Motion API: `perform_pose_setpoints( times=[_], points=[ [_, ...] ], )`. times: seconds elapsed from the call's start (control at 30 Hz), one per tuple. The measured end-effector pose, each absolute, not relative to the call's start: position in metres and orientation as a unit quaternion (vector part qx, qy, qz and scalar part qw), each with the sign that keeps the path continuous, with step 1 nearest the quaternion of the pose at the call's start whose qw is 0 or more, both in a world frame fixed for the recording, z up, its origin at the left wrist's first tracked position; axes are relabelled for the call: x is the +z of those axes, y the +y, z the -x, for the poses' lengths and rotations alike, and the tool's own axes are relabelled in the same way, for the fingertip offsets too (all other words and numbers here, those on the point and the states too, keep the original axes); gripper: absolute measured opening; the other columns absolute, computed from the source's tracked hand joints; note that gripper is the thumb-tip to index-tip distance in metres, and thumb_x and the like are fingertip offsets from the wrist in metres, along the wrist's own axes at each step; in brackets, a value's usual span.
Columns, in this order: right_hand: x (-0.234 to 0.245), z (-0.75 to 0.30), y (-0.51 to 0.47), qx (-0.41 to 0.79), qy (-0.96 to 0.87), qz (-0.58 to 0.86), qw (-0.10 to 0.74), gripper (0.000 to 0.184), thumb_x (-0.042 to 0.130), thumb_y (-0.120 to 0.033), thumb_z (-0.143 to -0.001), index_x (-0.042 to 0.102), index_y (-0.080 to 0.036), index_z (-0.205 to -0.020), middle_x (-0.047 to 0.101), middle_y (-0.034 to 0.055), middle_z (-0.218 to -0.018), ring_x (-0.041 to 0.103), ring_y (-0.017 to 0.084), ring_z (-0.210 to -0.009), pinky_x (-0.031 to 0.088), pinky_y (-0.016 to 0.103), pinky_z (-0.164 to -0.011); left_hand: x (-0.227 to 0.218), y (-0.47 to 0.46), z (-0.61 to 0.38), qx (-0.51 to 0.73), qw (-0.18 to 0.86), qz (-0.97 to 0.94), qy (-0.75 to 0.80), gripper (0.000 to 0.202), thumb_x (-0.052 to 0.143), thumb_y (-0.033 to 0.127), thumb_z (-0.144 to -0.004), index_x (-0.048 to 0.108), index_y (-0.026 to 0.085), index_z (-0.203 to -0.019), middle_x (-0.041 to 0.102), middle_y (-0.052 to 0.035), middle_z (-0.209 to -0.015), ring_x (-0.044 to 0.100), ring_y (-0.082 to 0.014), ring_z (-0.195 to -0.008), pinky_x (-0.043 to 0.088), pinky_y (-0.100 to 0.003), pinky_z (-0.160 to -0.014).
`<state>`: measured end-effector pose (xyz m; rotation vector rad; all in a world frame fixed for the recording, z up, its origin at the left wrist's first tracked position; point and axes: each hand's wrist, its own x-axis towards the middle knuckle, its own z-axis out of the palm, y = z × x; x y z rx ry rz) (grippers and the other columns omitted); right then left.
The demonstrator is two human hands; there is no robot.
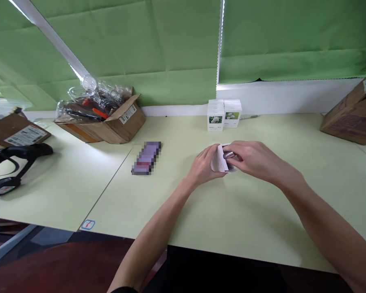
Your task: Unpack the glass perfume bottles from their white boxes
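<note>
- Green roller blinds (110, 44) cover the window behind a white sill (289, 95); a pale laminate counter (256, 228) runs beneath.
- Back edge, left of centre: an open cardboard box (125, 124) holds clear plastic bags (91, 101).
- Back edge, centre: two white flower-printed cartons (216, 116) (232, 114) stand side by side, touching.
- Back right corner: a second cardboard box (352, 118), partly out of frame.
- Left end: a flat labelled parcel (15, 130) and a black strap (9, 167).
- Mid-counter: a purple packet (146, 158), pixelated, well apart from the hands.
- Left hand (203, 165): curled, holding a white paper card (218, 159) upright on its edge, above the counter's middle.
- Right hand (253, 160): fingers closed, seemingly pinching a small metal cylinder (228, 155) against the card; the grip is partly hidden.
- Step in hand: both hands work together on the card and cylinder, which are touching.
- Next move: separating them calls for easing the right hand's pinch.
</note>
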<state>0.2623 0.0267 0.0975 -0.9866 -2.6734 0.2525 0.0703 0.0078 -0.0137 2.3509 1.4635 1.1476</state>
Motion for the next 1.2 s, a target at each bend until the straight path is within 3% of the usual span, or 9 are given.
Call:
perform_pose_setpoints(
  times=[0.13,0.2,0.47,0.67,0.77,0.87,0.93,1.03,1.2],
  points=[
    [0.108,-0.279,0.034,0.107,-0.871,0.406,0.256,0.019,0.058,-0.029,-0.09,0.069,-0.02,-0.103,0.072,0.0049,-0.087,0.064,0.019,-0.072,0.044,0.03,-0.065,-0.014,0.009,-0.068,0.392,0.108,-0.753,0.517,0.087,0.082,0.042,-0.07,0.036,0.023,-0.141,0.057,-0.0147,-0.138,0.06,-0.0303,-0.124,0.053,-0.042,-0.098],
    [0.105,-0.288,0.046,0.096,-0.848,0.45,0.264,0.018,0.058,-0.03,-0.09,0.07,-0.019,-0.099,0.072,0.0063,-0.088,0.064,0.02,-0.073,0.045,0.031,-0.066,-0.015,0.011,-0.067,0.402,0.122,-0.745,0.518,0.087,0.082,0.043,-0.07,0.037,0.022,-0.141,0.057,-0.0151,-0.137,0.06,-0.0298,-0.123,0.053,-0.041,-0.098],
    [0.043,-0.291,0.092,0.102,-0.839,0.533,-0.035,0.02,0.057,-0.011,-0.082,0.07,-0.016,-0.097,0.068,0.0137,-0.105,0.062,0.021,-0.082,0.04,0.03,-0.064,-0.018,0.012,-0.062,0.41,0.149,-0.737,0.515,0.088,0.084,0.044,-0.069,0.038,0.023,-0.142,0.058,-0.0131,-0.136,0.059,-0.0301,-0.124,0.052,-0.042,-0.1],
    [0.034,-0.288,0.095,0.111,-0.83,0.542,-0.071,0.02,0.063,-0.014,-0.081,0.071,-0.016,-0.099,0.068,0.015,-0.103,0.064,0.025,-0.082,0.041,0.034,-0.066,-0.017,0.012,-0.062,0.406,0.152,-0.741,0.513,0.088,0.083,0.044,-0.069,0.037,0.022,-0.141,0.058,-0.0133,-0.135,0.059,-0.0294,-0.123,0.051,-0.041,-0.099],
    [0.049,-0.291,0.09,0.089,-0.84,0.534,-0.025,0.025,0.058,-0.021,-0.088,0.068,-0.016,-0.11,0.066,0.0167,-0.114,0.064,0.029,-0.095,0.044,0.037,-0.072,-0.014,0.01,-0.064,0.396,0.141,-0.747,0.515,0.087,0.082,0.045,-0.071,0.036,0.023,-0.141,0.057,-0.0135,-0.135,0.059,-0.0294,-0.123,0.051,-0.04,-0.098],
    [0.072,-0.287,0.073,0.013,-0.86,0.482,0.168,0.027,0.049,-0.024,-0.095,0.067,-0.015,-0.113,0.068,0.0155,-0.114,0.061,0.032,-0.108,0.046,0.04,-0.081,-0.01,0.007,-0.067,0.384,0.138,-0.752,0.517,0.086,0.081,0.045,-0.072,0.035,0.024,-0.142,0.057,-0.0131,-0.136,0.059,-0.0296,-0.123,0.051,-0.04,-0.097],
    [0.085,-0.28,0.057,-0.007,-0.878,0.409,0.25,0.023,0.052,-0.025,-0.094,0.07,-0.017,-0.105,0.071,0.0118,-0.102,0.062,0.029,-0.101,0.046,0.04,-0.08,-0.008,0.006,-0.068,0.378,0.141,-0.754,0.519,0.086,0.08,0.044,-0.073,0.034,0.025,-0.143,0.057,-0.0128,-0.137,0.058,-0.0301,-0.124,0.051,-0.041,-0.098],
    [0.094,-0.268,0.037,-0.007,-0.926,0.303,0.223,0.018,0.054,-0.019,-0.092,0.073,-0.017,-0.095,0.07,0.0093,-0.09,0.062,0.025,-0.087,0.046,0.036,-0.075,-0.007,0.005,-0.07,0.378,0.139,-0.749,0.526,0.086,0.081,0.042,-0.073,0.034,0.026,-0.144,0.056,-0.0125,-0.138,0.058,-0.0306,-0.125,0.052,-0.041,-0.097],
    [0.087,-0.256,0.027,-0.073,-0.951,0.265,0.14,0.024,0.051,-0.006,-0.089,0.073,-0.015,-0.086,0.07,0.0103,-0.092,0.057,0.024,-0.088,0.043,0.037,-0.08,-0.009,0.005,-0.07,0.384,0.116,-0.756,0.517,0.082,0.079,0.043,-0.075,0.035,0.024,-0.142,0.057,-0.0131,-0.137,0.06,-0.0299,-0.121,0.054,-0.04,-0.094]
  ],
)
